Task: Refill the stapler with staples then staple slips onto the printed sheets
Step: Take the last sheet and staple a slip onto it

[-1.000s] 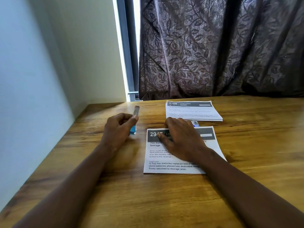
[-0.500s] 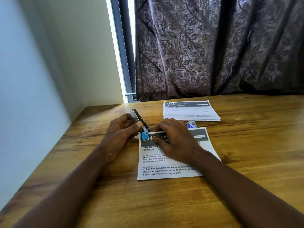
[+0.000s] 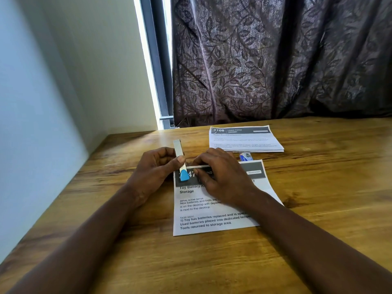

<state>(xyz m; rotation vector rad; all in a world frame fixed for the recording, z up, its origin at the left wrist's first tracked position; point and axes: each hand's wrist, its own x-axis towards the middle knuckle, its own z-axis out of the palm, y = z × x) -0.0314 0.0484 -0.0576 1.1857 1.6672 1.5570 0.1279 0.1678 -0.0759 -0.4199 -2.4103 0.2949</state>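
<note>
My left hand [image 3: 156, 169] grips a small stapler [image 3: 179, 158] with a silver top and a blue end, thumb on its top. Its blue end sits over the top left corner of a printed sheet [image 3: 214, 211] headed "Toy Battery ... Storage". A narrow pale slip [image 3: 197, 166] lies along that sheet's top edge. My right hand [image 3: 220, 177] rests on the sheet's dark header with its fingers bent, and the fingertips press on the slip and sheet close to the stapler.
A stack of printed sheets [image 3: 244, 139] lies farther back on the wooden table [image 3: 318, 198]. A small blue and white box [image 3: 246, 156] sits between the stack and the near sheet. A wall runs along the left, a dark curtain [image 3: 275, 60] behind.
My left hand has carried the stapler right, from beside the sheet onto its top left corner. The right hand stays on the header.
</note>
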